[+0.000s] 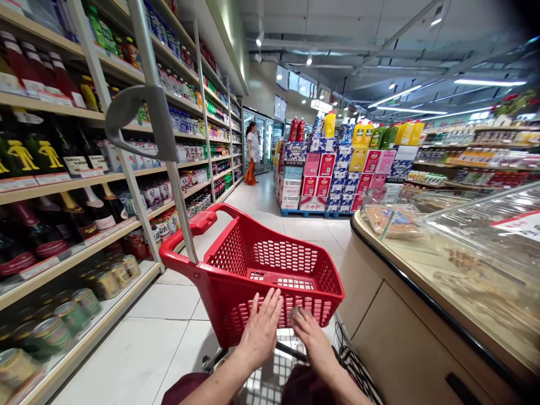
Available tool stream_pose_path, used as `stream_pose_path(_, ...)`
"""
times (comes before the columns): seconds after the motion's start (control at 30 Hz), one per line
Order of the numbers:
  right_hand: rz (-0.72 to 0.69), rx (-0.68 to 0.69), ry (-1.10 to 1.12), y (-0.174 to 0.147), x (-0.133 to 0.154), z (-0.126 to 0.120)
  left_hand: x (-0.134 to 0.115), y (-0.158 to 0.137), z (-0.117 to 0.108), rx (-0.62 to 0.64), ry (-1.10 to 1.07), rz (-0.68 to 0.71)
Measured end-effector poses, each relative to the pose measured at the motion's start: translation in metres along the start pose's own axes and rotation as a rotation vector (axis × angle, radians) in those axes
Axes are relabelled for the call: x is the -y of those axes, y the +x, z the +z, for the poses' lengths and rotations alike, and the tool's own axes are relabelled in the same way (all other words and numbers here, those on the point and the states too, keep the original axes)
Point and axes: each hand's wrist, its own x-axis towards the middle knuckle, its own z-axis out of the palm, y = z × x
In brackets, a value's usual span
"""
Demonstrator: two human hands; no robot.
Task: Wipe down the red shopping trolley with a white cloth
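Observation:
A red plastic shopping basket cart [270, 264] with slotted sides stands in front of me on the tiled floor, its long red handle [181, 261] toward the left. My left hand [264, 323] is held out at the basket's near side, fingers straight and slightly apart, with nothing in it. Just to its right, my right hand [310, 334] hovers by the same wall with its fingers loosely bent. A greyish patch shows at those fingertips, too blurred to name. Whether either hand touches the basket I cannot tell.
Shelves of bottles and cans [88, 230] line the left, with a grey metal pole [179, 197] in front. A glass-topped counter [426, 270] borders the right, cables [354, 360] at its foot. Stacked drink cartons [320, 180] and a person [252, 146] with an orange bag are ahead.

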Motion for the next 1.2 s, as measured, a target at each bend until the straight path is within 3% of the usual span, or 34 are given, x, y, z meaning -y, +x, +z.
stream_pose_path(0.2, 0.082, -0.078, -0.045, -0.005, -0.016, -0.01, -0.012, 0.011, 0.009, 0.048, -0.022, 0.007)
stream_pose_path(0.33, 0.005, 0.024, -0.05, -0.02, -0.024, -0.01, -0.019, 0.017, 0.017, 0.116, -0.027, 0.073)
stream_pose_path(0.43, 0.088, 0.02, -0.042, -0.03, -0.029, -0.013, -0.025, 0.023, 0.021, 0.149, -0.024, 0.088)
stream_pose_path(0.53, 0.177, -0.044, -0.066, -0.038, -0.036, -0.018, -0.032, 0.03, 0.023, 0.123, -0.035, 0.106)
stream_pose_path(0.67, 0.17, 0.045, -0.061, -0.052, -0.042, -0.022, -0.04, 0.035, 0.026, 0.082, -0.043, 0.176)
stream_pose_path(0.83, 0.312, -0.094, -0.088, -0.059, -0.05, -0.023, -0.047, 0.035, 0.029, 0.087, -0.023, 0.154)
stream_pose_path(1.0, 0.306, -0.001, -0.055, -0.07, -0.052, -0.022, -0.049, 0.031, 0.033, 0.095, -0.022, 0.195)
stream_pose_path(1.13, 0.38, -0.115, -0.08, -0.061, -0.054, -0.028, -0.05, 0.03, 0.032, 0.088, -0.014, 0.163)
stream_pose_path(1.2, 0.359, -0.097, -0.082, -0.06, -0.055, -0.031, -0.049, 0.029, 0.031, 0.079, -0.01, 0.152)
